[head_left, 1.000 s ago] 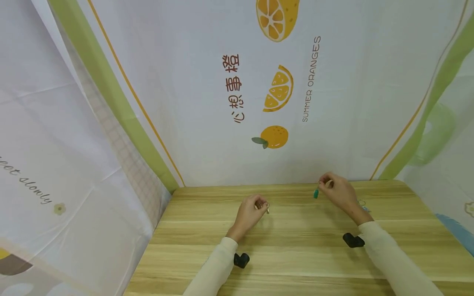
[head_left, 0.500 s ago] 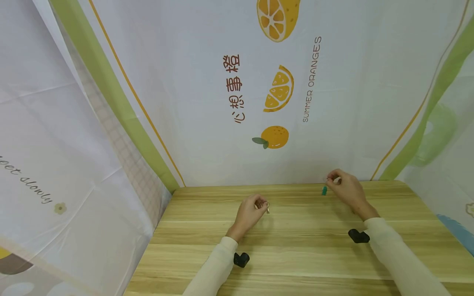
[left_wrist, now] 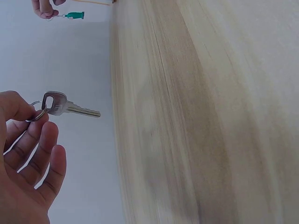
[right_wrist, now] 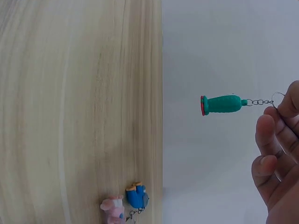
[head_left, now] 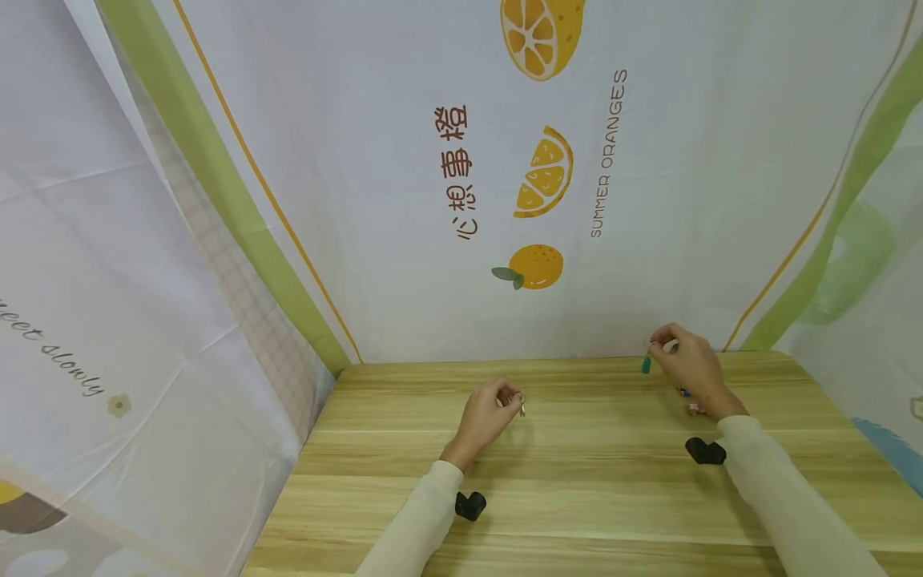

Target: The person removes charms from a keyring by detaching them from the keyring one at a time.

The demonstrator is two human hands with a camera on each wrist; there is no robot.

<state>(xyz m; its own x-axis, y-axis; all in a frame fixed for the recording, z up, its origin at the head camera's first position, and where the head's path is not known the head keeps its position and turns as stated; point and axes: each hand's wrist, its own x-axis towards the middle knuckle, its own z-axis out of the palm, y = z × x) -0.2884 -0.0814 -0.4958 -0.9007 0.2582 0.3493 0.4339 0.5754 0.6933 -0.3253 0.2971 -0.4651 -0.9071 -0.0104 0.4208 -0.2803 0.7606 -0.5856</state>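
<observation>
My left hand (head_left: 490, 413) pinches a metal ring (left_wrist: 39, 113) between thumb and forefinger. From that ring hangs a single silver key (left_wrist: 70, 106), above the table. The right hand (head_left: 688, 365) is farther back and to the right, pinching the split ring of a green keychain (right_wrist: 224, 103). A short chain joins its ring to the green, bottle-shaped charm with a red rim at its end. Beneath the right wrist, a pink figure keychain (right_wrist: 113, 209) and a blue figure keychain (right_wrist: 137, 195) lie on the table side by side.
The wood-grain table (head_left: 577, 481) ends at a white cloth (head_left: 404, 304) printed with oranges, hanging behind it. Another cloth (head_left: 180, 449) hangs along the left side. A black wrist mount (head_left: 470, 506) sits at the left cuff, and another black mount (head_left: 705, 451) at the right.
My right hand has moved right and slightly back with the green keychain. The figure keychains now show beside the right wrist in the head view. The left hand holds the key in nearly the same place.
</observation>
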